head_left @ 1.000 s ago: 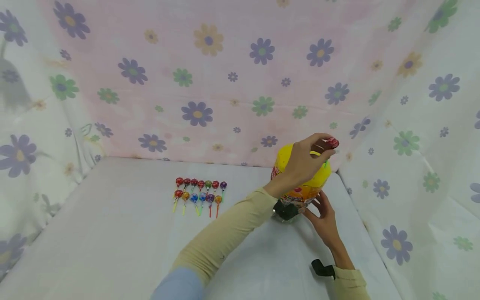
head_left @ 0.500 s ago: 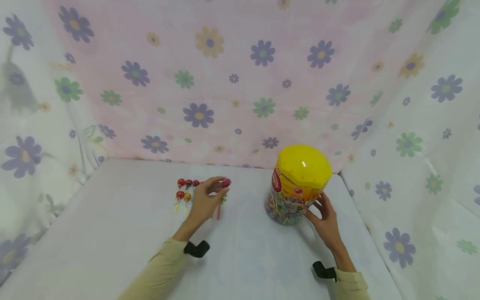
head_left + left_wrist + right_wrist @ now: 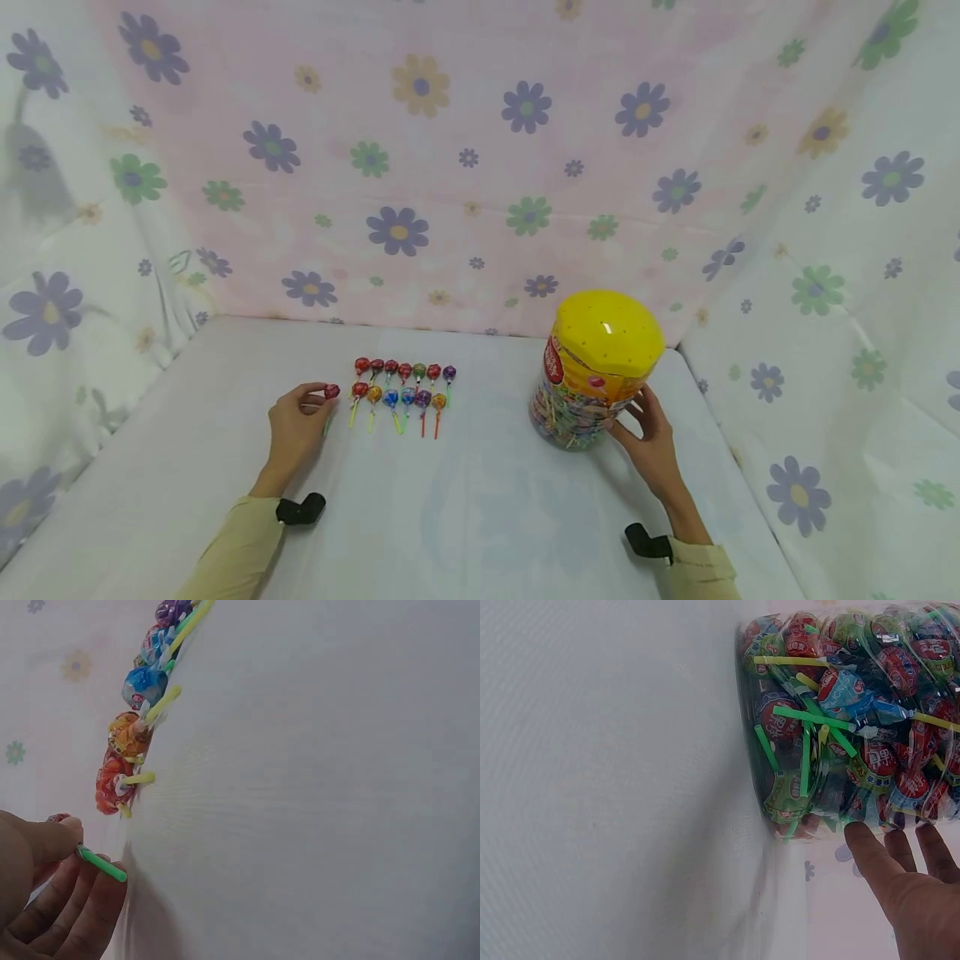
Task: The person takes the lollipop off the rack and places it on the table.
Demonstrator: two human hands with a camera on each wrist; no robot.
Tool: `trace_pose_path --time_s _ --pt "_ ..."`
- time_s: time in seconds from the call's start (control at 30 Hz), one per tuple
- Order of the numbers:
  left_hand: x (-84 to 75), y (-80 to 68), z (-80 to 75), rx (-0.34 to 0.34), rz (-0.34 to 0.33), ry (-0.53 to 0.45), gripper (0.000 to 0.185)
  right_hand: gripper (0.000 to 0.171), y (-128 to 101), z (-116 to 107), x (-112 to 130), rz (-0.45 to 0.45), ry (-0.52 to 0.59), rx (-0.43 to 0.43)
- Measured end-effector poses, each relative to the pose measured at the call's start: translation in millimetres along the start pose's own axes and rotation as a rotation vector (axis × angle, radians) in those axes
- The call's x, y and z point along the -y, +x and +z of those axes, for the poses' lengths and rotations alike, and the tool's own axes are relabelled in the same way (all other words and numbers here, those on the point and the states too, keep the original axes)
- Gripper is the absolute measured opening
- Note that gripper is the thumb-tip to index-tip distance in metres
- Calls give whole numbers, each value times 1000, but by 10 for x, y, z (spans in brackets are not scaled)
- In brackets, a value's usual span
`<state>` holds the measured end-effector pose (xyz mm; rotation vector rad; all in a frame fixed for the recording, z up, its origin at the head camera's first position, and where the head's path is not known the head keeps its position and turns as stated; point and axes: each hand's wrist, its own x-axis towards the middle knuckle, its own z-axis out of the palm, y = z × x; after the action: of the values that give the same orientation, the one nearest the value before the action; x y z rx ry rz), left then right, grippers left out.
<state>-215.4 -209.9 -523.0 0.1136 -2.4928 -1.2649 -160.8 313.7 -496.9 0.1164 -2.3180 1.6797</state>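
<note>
My left hand (image 3: 300,417) pinches a red lollipop (image 3: 332,391) with a green stick (image 3: 101,864), held just left of the near row of lollipops (image 3: 393,400) on the white table. Two rows of wrapped lollipops (image 3: 135,735) lie side by side there. At the right, my right hand (image 3: 648,437) rests with straight fingers (image 3: 870,859) against the lower side of a clear lollipop jar (image 3: 592,371) with a yellow lid (image 3: 609,332). The jar (image 3: 847,720) is packed with wrapped lollipops.
A white cloth covers the table (image 3: 480,517). Flowered fabric walls (image 3: 420,167) close in the back, left and right sides. Black wrist camera straps (image 3: 300,508) show on both sleeves.
My left hand carried the red lollipop from above the jar lid leftward, past the rows, and now holds it at the left end of the near row. The right hand stayed on the jar.
</note>
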Motion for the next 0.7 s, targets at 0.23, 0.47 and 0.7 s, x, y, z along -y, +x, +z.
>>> trace_pose_path --time_s 0.23,0.47,0.7 --pt "-46 172 -3 121 -20 97 26 84 14 20 9 26 -4 18" --pt "-48 168 -48 170 -67 183 32 85 28 27 27 46 -14 39" --pt "-365 -237 -273 155 115 330 44 107 -334 -121 365 174 -532 174"
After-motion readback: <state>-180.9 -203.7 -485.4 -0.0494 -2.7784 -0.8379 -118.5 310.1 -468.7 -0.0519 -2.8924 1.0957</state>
